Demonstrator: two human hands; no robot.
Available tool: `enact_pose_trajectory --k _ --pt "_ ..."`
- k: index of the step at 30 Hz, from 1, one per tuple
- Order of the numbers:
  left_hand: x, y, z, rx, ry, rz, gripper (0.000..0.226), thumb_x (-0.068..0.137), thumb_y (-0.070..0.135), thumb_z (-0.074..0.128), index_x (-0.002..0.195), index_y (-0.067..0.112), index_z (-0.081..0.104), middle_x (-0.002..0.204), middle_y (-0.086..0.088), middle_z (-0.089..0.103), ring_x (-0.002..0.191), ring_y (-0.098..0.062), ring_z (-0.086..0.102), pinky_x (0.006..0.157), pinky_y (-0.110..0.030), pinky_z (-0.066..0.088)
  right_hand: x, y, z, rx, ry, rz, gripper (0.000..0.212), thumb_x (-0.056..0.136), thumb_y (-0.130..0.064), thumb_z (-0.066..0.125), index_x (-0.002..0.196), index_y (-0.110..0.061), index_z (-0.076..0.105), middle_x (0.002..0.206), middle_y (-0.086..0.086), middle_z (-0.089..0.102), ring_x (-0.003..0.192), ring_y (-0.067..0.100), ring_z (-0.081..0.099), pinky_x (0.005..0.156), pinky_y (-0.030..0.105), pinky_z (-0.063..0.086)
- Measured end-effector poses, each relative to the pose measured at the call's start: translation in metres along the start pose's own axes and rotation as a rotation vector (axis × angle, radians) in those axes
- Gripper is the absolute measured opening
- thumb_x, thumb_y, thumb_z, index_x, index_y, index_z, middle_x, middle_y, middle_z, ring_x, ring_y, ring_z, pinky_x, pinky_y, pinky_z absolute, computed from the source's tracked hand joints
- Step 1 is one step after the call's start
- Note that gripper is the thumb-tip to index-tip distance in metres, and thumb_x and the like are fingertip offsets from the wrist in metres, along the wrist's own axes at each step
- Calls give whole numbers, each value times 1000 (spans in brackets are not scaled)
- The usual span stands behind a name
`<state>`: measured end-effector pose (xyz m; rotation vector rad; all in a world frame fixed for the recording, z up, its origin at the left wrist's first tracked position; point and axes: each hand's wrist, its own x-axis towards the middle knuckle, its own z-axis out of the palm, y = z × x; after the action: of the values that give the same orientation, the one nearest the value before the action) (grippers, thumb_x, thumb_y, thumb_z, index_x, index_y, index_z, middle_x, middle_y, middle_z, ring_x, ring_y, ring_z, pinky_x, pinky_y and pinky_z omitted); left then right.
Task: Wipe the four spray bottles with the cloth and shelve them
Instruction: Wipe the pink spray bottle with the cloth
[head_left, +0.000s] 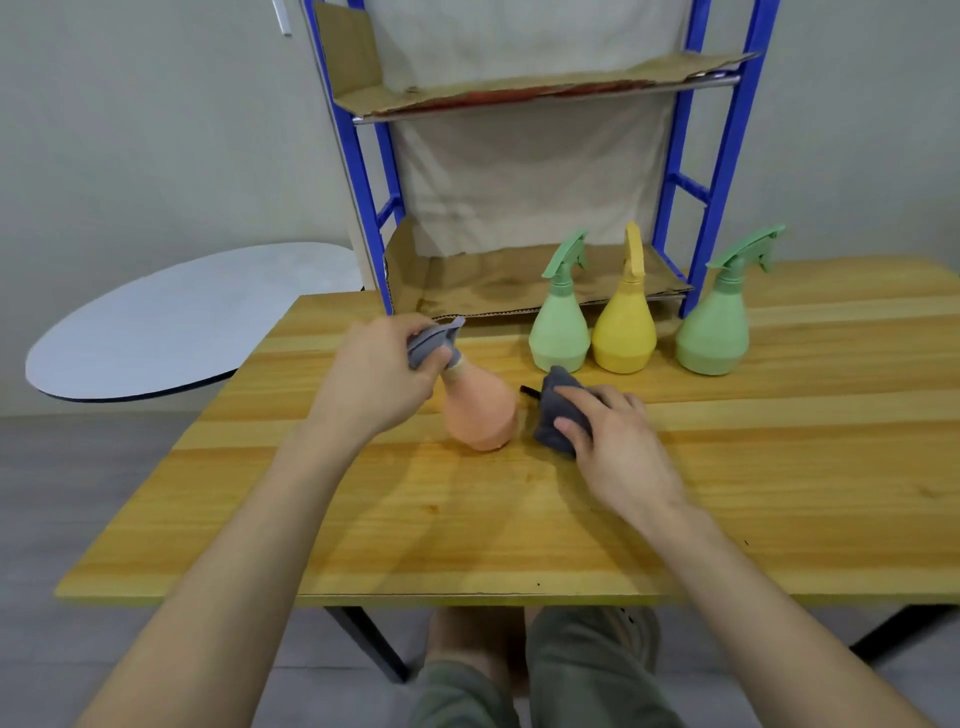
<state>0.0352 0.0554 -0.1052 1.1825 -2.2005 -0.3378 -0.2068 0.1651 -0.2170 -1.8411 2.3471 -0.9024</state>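
Note:
An orange spray bottle with a grey spray head leans to the left on the wooden table. My left hand grips that grey head. Just right of the bottle, my right hand holds a crumpled dark grey cloth close to the bottle's side. Behind them stand two green spray bottles with a yellow spray bottle between them, all upright in front of the shelf.
A blue metal shelf stands at the table's back, its lower shelf and upper shelf lined with cardboard and holding nothing. A round grey tabletop lies to the left. My knees show under the table's front edge.

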Motion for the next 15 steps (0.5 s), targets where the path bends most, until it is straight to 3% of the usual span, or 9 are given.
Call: enact_pose_trajectory --k 3,5,7,10,12,14,15 --pt "18 32 3 183 -53 19 46 101 38 64 146 35 59 102 -2 78 91 -18 70 72 -33 56 -2 -2 1 -42 -39 -26 46 108 -42 56 153 -31 55 152 1 54 140 27 41 116 46 44" --pt "24 48 1 216 -138 -25 42 105 49 58 145 39 58 112 -2 75 70 -11 72 67 -27 53 -8 2 8 -100 -118 -90 44 106 -45 59 149 -35 59 154 -2 53 149 28 31 120 47 38" --pt "27 55 -5 76 -254 -103 34 110 49 48 137 35 64 114 -3 74 60 -15 78 76 -33 62 -11 7 12 -76 -107 -96 43 105 -45 60 147 -35 61 154 -3 54 152 27 28 121 46 35" --pt "30 45 -21 -223 -372 -242 35 113 20 42 140 19 65 138 -9 63 89 -31 83 83 -52 68 -12 10 13 -47 -78 -102 43 105 -43 62 147 -35 62 155 -3 54 152 27 29 122 46 33" --pt "36 23 -29 -207 -358 -218 50 109 3 40 153 21 56 155 -5 52 118 -27 74 83 -41 68 -13 11 14 -38 -69 -112 43 105 -43 62 147 -35 62 156 -2 53 152 27 28 121 46 33" --pt "44 5 -31 -9 -397 3 79 99 -10 52 161 39 44 169 2 38 148 -20 51 99 -25 56 -12 10 14 -25 -67 -97 42 106 -42 61 148 -35 61 156 -2 53 152 26 27 120 46 32" --pt "49 1 -26 73 -445 117 88 96 -10 63 160 47 42 173 5 30 157 -17 38 109 -27 48 -12 8 15 -20 -71 -93 42 107 -42 60 148 -35 61 156 -3 53 153 26 26 119 46 32"
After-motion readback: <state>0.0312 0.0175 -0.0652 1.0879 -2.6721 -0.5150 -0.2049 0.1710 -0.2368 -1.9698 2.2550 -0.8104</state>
